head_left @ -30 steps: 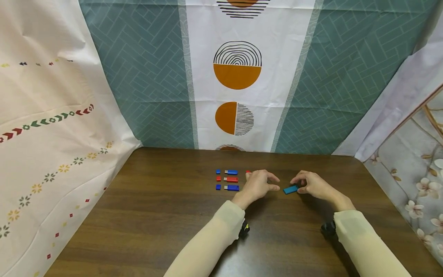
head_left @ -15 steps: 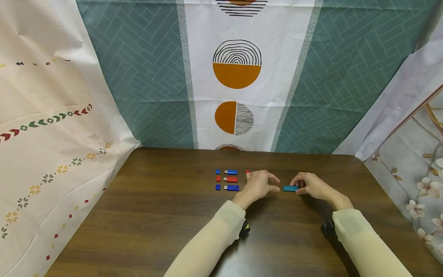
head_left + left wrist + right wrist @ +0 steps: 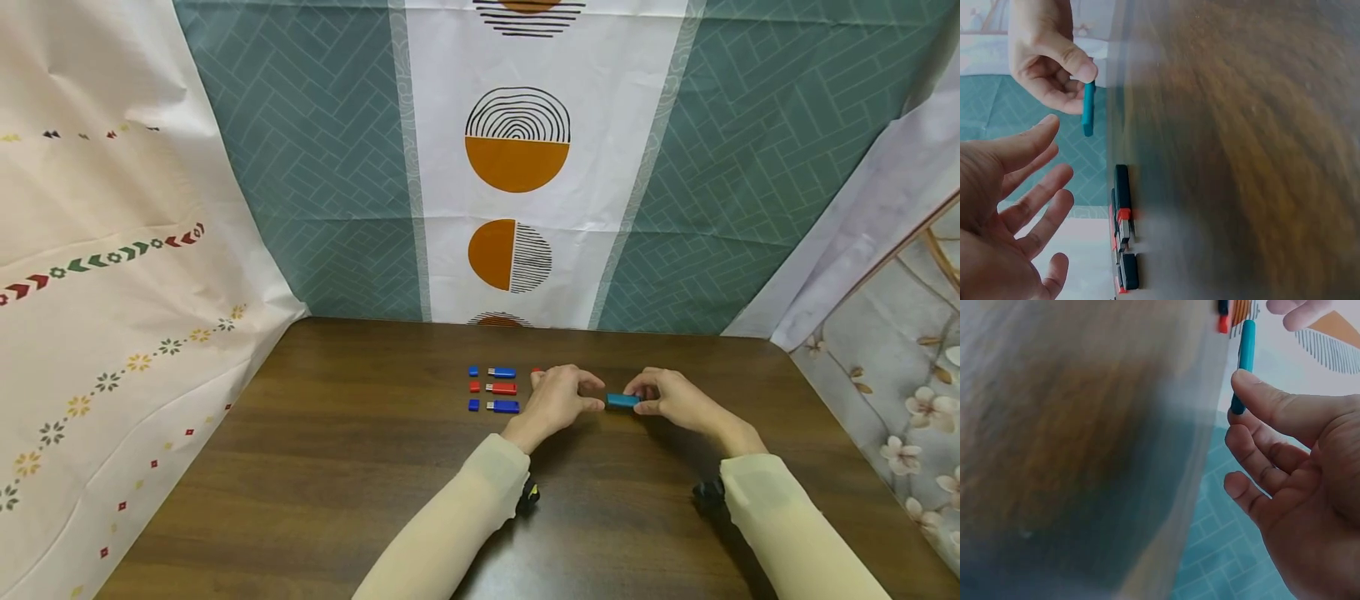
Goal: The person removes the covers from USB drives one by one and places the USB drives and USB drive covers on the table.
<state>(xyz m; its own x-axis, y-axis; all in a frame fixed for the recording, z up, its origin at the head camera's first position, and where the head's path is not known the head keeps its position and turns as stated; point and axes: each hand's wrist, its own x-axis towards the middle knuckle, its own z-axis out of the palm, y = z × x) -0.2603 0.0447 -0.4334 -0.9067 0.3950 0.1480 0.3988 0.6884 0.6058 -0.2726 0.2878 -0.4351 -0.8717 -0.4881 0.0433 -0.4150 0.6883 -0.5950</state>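
Between thumb and fingers, my right hand (image 3: 671, 402) pinches a teal USB stick (image 3: 622, 401) by its right end. No metal plug shows on it. In the right wrist view the stick (image 3: 1247, 347) is seen edge-on, with the thumb on one side. My left hand (image 3: 557, 397) hovers just left of it, fingers spread and relaxed. The left wrist view shows a gap between the left hand (image 3: 1016, 206) and the stick (image 3: 1088, 109). A red piece (image 3: 536, 370) peeks out behind the left hand, which hides what lies beyond it.
Left of my hands lie a blue USB stick (image 3: 502, 373), a red one (image 3: 502, 388) and a dark blue one (image 3: 504, 407), plugs bare. Their caps, blue (image 3: 473, 372), red (image 3: 474, 387) and dark blue (image 3: 474, 405), sit beside them. Patterned cloth (image 3: 345, 208) hangs behind the wooden table (image 3: 337, 467).
The teal USB stick has turned from slanted to nearly level, then shifted slightly left and up in the right hand, closer to the left fingertips. The left hand has hardly moved.
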